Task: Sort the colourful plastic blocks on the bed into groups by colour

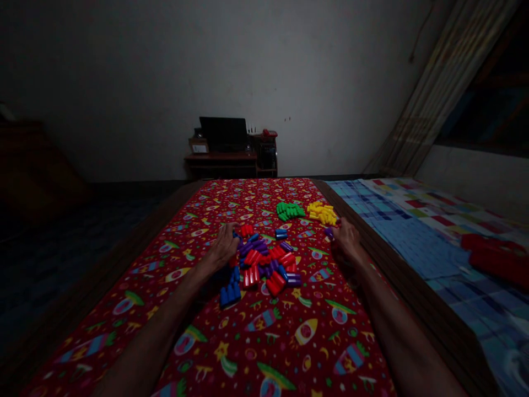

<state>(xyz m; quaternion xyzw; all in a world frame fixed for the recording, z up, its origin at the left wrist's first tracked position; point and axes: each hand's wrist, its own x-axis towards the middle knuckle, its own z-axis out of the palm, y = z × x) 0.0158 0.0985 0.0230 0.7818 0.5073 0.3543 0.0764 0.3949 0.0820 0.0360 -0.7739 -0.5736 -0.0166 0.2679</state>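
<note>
1. Centrally, a mixed pile (266, 264) of red, purple and blue blocks lies on the red rocket-print cloth (289, 342), between the two hands.
2. The left hand (223, 246) rests palm down at the pile's 9 o'clock edge, its fingers touching the blocks. The dim light hides whether they close on one.
3. The right hand (346, 242) lies at 3 o'clock from the pile, apart from it, with its fingertips at a small purple block (329, 232). I cannot tell whether the block is pinched.
4. A green heap (290, 210) sits at 1 o'clock from the pile, with a yellow heap (322, 214) just beside it, at 11 o'clock from the right hand.
5. A blue checked sheet (413, 231) spreads at 3 o'clock, and a desk (231, 160) stands at 12 o'clock against the wall.
</note>
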